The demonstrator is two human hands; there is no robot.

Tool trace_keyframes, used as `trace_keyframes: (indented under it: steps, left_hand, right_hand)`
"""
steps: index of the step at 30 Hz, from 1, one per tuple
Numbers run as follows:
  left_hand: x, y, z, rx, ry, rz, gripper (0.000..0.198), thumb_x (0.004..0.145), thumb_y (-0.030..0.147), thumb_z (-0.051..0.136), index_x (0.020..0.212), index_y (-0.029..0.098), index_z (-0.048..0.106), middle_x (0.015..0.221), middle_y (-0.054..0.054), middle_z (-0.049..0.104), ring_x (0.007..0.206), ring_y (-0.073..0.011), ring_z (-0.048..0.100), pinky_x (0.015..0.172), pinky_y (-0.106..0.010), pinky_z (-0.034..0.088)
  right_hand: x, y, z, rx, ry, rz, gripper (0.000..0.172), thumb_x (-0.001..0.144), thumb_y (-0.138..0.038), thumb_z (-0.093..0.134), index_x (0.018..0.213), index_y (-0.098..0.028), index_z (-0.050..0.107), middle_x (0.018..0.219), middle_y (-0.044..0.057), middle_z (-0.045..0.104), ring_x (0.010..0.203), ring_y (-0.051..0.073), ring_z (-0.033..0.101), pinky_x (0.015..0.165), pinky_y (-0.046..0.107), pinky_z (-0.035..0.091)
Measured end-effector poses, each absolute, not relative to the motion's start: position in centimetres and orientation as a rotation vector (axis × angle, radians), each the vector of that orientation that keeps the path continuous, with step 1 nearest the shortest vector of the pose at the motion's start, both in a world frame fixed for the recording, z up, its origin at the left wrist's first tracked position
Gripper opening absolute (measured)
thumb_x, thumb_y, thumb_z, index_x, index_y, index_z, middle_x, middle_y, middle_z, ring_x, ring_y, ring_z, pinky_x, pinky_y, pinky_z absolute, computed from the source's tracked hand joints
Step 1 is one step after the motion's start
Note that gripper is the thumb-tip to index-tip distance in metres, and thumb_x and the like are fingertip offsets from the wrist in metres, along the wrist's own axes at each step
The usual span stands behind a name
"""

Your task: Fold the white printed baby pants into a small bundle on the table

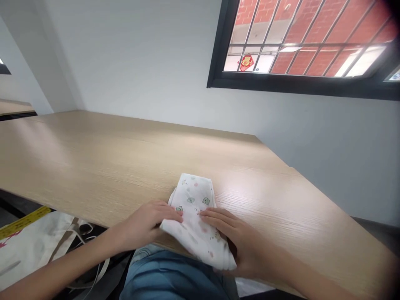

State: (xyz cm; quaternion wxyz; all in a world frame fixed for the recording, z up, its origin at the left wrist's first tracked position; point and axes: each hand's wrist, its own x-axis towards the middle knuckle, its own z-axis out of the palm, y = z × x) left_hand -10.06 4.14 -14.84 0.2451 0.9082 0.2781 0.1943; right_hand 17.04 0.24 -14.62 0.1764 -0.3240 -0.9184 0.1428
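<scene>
A folded white cloth (195,225) printed with small green animal faces and pinkish spots lies at the table's near edge. Its lower end hangs toward my lap. My left hand (153,223) holds the cloth's left side, fingertips on top of the fabric. On the other side, my right hand (233,231) has its fingers laid over the cloth and grips its right edge; the thumb is mostly hidden beneath. Layers of fabric show along the left and lower right edges.
The light wood table (125,154) reaches back to a pale wall (140,58) with a barred window (300,41). At lower left, below the table edge, are a white bag (34,246) with straps and a yellow strip (25,221) with dark marks.
</scene>
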Motion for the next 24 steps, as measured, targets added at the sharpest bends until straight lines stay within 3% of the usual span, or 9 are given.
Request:
trace_keyframes:
  steps: [3, 4, 7, 10, 14, 17, 19, 21, 24]
  left_hand:
    - [-9.2, 5.8, -13.3, 2.173, 0.812, 0.566, 0.026, 0.089, 0.034, 0.043, 0.100, 0.022, 0.063, 0.102, -0.001, 0.065, 0.092, -0.0168, 0.060, 0.083, -0.028, 0.044]
    - [-8.9, 6.6, -13.0, 2.073, 0.825, 0.586, 0.029, 0.089, 0.038, 0.042, 0.103, 0.021, 0.062, 0.106, -0.002, 0.064, 0.094, -0.0176, 0.059, 0.082, -0.028, 0.045]
    - [-7.6, 9.0, -13.2, 1.917, 0.919, 0.637, 0.041, 0.089, 0.046, 0.038, 0.112, 0.017, 0.056, 0.110, -0.006, 0.062, 0.096, -0.0193, 0.059, 0.080, -0.029, 0.046]
    - [-6.2, 11.3, -14.5, 1.935, 1.083, 0.656, 0.045, 0.089, 0.048, 0.033, 0.107, 0.013, 0.056, 0.101, -0.008, 0.064, 0.088, -0.0205, 0.061, 0.073, -0.030, 0.048]
    - [-5.3, 12.9, -16.1, 1.996, 1.331, 0.711, 0.036, 0.086, 0.043, 0.038, 0.098, 0.014, 0.054, 0.093, -0.010, 0.063, 0.085, -0.0234, 0.059, 0.071, -0.033, 0.046]
    - [-5.5, 13.0, -16.5, 2.047, 1.472, 0.744, 0.038, 0.085, 0.037, 0.040, 0.113, 0.012, 0.045, 0.093, -0.012, 0.062, 0.084, -0.0236, 0.060, 0.070, -0.033, 0.046]
    - [-5.7, 12.6, -16.3, 2.116, 1.506, 0.771, 0.046, 0.086, 0.034, 0.041, 0.124, 0.009, 0.036, 0.097, -0.014, 0.060, 0.088, -0.0242, 0.059, 0.073, -0.034, 0.046]
    - [-5.4, 12.1, -16.0, 2.224, 1.503, 0.815, 0.048, 0.087, 0.030, 0.039, 0.130, 0.009, 0.031, 0.111, -0.017, 0.054, 0.098, -0.0260, 0.056, 0.081, -0.038, 0.044]
    - [-4.2, 11.5, -15.5, 2.430, 1.391, 0.850, 0.043, 0.089, 0.024, 0.032, 0.130, 0.012, 0.034, 0.135, -0.016, 0.035, 0.123, -0.0262, 0.036, 0.101, -0.043, 0.028]
  right_hand:
    - [16.6, 1.4, -13.7, -1.047, -2.358, 0.682, 0.033, 0.080, -0.037, 0.055, 0.105, -0.017, 0.059, 0.106, 0.009, 0.062, 0.099, 0.026, 0.056, 0.089, 0.042, 0.044]
    - [16.3, 1.9, -13.5, -1.121, -2.226, 0.790, 0.028, 0.083, -0.038, 0.050, 0.100, -0.018, 0.061, 0.099, 0.007, 0.064, 0.093, 0.025, 0.059, 0.084, 0.041, 0.047]
    - [15.6, 3.5, -13.3, -1.270, -1.817, 1.061, 0.034, 0.086, -0.046, 0.045, 0.098, -0.018, 0.060, 0.097, 0.005, 0.065, 0.091, 0.026, 0.060, 0.079, 0.039, 0.050]
    - [15.2, 5.2, -13.5, -1.366, -1.581, 1.194, 0.040, 0.085, -0.050, 0.046, 0.097, -0.015, 0.060, 0.097, 0.010, 0.064, 0.088, 0.026, 0.060, 0.073, 0.038, 0.052]
    - [15.4, 6.7, -14.1, -1.510, -1.391, 1.187, 0.030, 0.082, -0.044, 0.050, 0.094, -0.017, 0.052, 0.090, 0.008, 0.061, 0.076, 0.022, 0.061, 0.056, 0.031, 0.052]
    - [15.9, 7.0, -14.4, -1.605, -1.408, 1.097, 0.038, 0.081, -0.046, 0.048, 0.108, -0.020, 0.040, 0.088, 0.006, 0.058, 0.067, 0.019, 0.059, 0.046, 0.029, 0.050]
    - [15.9, 6.9, -14.3, -1.642, -1.563, 0.874, 0.046, 0.083, -0.044, 0.045, 0.119, -0.019, 0.032, 0.095, 0.009, 0.056, 0.074, 0.021, 0.059, 0.053, 0.032, 0.052]
    - [15.4, 6.7, -14.0, -1.615, -1.790, 0.434, 0.044, 0.085, -0.036, 0.042, 0.122, -0.016, 0.033, 0.113, 0.016, 0.050, 0.096, 0.026, 0.054, 0.072, 0.040, 0.051]
    - [13.7, 6.4, -13.7, -1.457, -2.131, -0.157, 0.035, 0.088, -0.025, 0.034, 0.119, -0.014, 0.046, 0.130, 0.016, 0.041, 0.119, 0.031, 0.037, 0.096, 0.053, 0.031]
